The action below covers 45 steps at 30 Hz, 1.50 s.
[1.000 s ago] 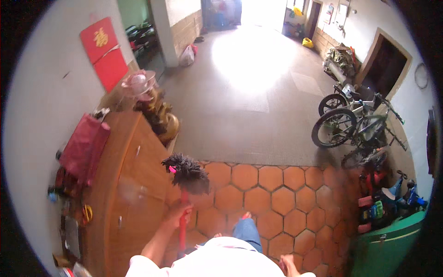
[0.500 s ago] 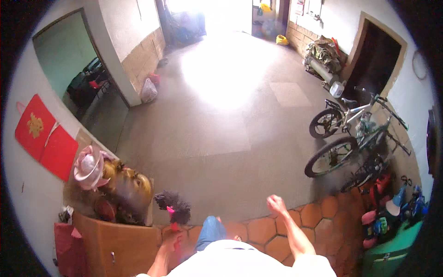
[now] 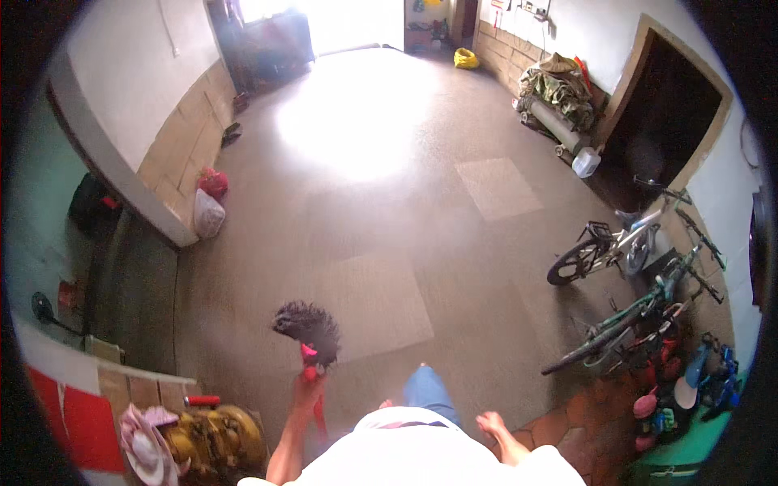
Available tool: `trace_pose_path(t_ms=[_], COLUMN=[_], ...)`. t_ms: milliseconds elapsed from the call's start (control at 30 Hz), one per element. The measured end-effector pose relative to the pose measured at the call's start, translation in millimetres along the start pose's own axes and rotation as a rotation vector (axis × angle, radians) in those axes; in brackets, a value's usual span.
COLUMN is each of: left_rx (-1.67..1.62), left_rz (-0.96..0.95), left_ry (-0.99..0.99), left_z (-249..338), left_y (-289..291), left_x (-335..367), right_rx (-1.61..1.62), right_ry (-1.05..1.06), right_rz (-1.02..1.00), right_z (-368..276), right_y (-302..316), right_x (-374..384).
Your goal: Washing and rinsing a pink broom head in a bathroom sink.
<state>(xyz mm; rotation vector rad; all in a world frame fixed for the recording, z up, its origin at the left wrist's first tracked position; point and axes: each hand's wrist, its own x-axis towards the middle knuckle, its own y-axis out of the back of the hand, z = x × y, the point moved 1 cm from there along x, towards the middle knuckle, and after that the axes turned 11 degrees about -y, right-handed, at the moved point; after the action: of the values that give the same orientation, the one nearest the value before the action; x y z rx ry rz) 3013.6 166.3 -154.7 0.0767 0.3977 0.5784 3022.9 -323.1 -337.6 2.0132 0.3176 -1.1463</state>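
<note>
- In front of your left hand (image 3: 306, 394), the duster (image 3: 309, 330) stands up over the grey floor (image 3: 454, 267); your fingers are closed around its pink handle, and the dark fluffy head is just above the fist.
- Your right hand (image 3: 491, 422) is low at your right side, well apart from the duster. It holds nothing, and I cannot tell if the fingers are spread or curled.
- Between your two hands you see your knee in blue jeans (image 3: 427, 392) and your white shirt (image 3: 405, 454).
- Left of your left hand and below it, a pink hat (image 3: 146, 441) lies beside a yellow-brown bag (image 3: 215, 441).
- Far to the right of your right hand, two bicycles (image 3: 632, 275) lean near the wall.
- Far ahead of your left hand, a white bag (image 3: 207, 215) and a red bag (image 3: 213, 182) sit by the brick wall.
</note>
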Motion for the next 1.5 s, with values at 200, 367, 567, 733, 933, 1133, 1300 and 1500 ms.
trace_pose_path(t_ms=[200,367,567,733,933,1133,1300,1500], left_rx=[0.032,0.000,0.114,0.133,0.108,0.139,0.174,0.215], left_rz=[-0.039,-0.211,-0.284,-0.477,-0.563,-0.535,-0.484,-0.498], left_ry=[-0.043,-0.069,-0.362,-0.446,-0.477,-0.523,-0.580,-0.597], left_z=[76,144,212,237,265,286,332,379], left_y=[-35,-72,-141,-176,-238,-271,-308,-350], left_x=[166,269,410,552,684,823,936,1011], right_rx=[0.050,0.075,0.252,-0.022,-0.077,0.022,-0.191,-0.059], right_ry=[-0.510,-0.194,0.549,0.920,0.411,-0.431,-0.228,0.521], right_rz=[-0.114,0.153,0.064,0.144,0.104,0.201,0.088,0.239], right_z=[-76,-230,-626,-769,-642,-567,-682,-895], right_y=[49,109,183,187,171,213,310,396], right_x=[-16,145,218,254,366,318,400,576])
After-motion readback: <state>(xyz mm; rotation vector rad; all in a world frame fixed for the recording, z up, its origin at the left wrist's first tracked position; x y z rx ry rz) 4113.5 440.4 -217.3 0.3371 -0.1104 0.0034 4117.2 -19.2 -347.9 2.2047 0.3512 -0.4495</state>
